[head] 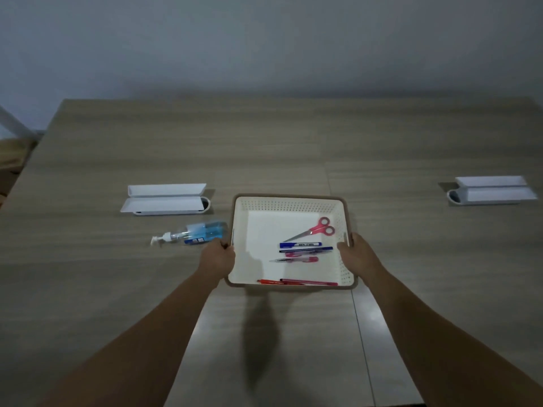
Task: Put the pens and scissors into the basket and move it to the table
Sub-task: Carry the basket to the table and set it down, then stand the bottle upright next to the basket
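down low, two bare arms reach forward from the bottom corners, both stretched out almost straight and coming closer together toward the middle. the left hand [219, 257] is curled around the left rim of the basket [293, 204], with the fingers wrapped over the edge and the back of the hand facing up. the right hand [354, 251] grips the right rim the same way, with the thumb on the inside wall and the fingers hidden on the outside. both hands are closed tight on the basket, one on each side.

the basket is white with small holes in its walls and a brown rim. it is over the desk [293, 136], and i cannot tell if it is touching the top or held just above it. inside, close to the near wall, lie a red pen [271, 282] and a dark red pen [308, 282]. a bit farther in are pink pens [302, 257], a thin blue pen [305, 249] and a blue marker [299, 245], all lying side by side. past them lie the scissors [314, 229] with red handles, the blades pointing left.

just left of the basket, a blue pump bottle [191, 232] lies on its side. farther back on the left sits an open white case [164, 198]. far off on the right sits another open white case [492, 190]. behind the desk is a plain grey wall [264, 39].
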### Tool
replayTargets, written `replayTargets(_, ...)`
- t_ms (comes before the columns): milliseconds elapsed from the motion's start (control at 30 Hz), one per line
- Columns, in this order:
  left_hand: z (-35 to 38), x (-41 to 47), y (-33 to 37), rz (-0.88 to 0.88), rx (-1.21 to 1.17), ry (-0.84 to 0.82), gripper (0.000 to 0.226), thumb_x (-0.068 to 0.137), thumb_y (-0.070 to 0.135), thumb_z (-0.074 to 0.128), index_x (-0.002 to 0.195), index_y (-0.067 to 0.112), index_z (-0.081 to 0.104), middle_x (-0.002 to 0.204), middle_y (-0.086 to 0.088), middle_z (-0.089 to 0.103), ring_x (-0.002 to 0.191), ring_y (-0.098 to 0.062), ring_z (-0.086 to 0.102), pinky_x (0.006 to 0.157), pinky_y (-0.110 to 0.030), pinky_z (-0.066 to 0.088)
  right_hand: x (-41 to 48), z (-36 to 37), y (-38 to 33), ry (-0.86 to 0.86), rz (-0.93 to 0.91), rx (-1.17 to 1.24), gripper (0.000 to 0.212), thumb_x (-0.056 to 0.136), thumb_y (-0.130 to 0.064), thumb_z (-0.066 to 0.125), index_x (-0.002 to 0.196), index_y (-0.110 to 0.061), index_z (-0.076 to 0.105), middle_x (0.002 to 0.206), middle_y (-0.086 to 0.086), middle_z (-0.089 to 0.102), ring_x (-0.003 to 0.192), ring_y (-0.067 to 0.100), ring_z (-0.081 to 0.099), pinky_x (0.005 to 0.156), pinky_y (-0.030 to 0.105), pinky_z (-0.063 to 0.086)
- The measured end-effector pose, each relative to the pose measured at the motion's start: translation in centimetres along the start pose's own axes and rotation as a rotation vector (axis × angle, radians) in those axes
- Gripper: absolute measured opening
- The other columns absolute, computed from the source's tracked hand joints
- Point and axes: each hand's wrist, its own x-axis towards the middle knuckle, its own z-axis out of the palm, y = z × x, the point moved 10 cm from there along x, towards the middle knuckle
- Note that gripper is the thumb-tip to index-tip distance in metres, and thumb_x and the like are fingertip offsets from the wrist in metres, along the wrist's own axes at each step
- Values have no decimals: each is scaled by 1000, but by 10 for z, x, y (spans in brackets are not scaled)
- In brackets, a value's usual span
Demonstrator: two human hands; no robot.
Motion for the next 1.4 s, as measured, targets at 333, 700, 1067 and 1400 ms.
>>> replayTargets(333, 28, 28, -16, -100, -117, -43, 15, 103, 20, 60, 111, 13, 70, 108, -10, 76, 106, -29, 73, 86, -42, 60, 36, 9, -8, -63, -9, -26, 44, 103, -25, 56, 145, -18, 61, 139, 10, 72, 117, 31, 70, 99, 41, 55)
replayTargets(700, 41, 42, -33, -117, -202, -162, 15, 102, 29, 61, 110, 22, 71, 110, -5, 77, 106, -26, 75, 96, -52, 62, 58, 20, -10, -91, -30, -95, 50, 101, -31, 59, 151, -21, 58, 144, 7, 70, 125, 33, 70, 103, 46, 57)
replayTargets(1067, -31, 68, -105, -346, -772, -15, 24, 106, 29, 58, 107, 13, 76, 87, -4, 81, 73, -15, 71, 71, -31, 52, 25, 130, -162, -90, -526, -338, 55, 105, -26, 59, 157, -11, 49, 162, 11, 48, 154, 31, 35, 128, 48, 32)
replayTargets(1400, -60, 112, -140, -328, -1236, 11, 45, 109, 41, 52, 142, 14, 66, 136, -3, 71, 130, -18, 63, 113, -36, 45, -21, 330, -212, -495, -685, -592, 68, 105, -29, 56, 166, -10, 34, 173, 10, 34, 159, 30, 31, 129, 45, 31)
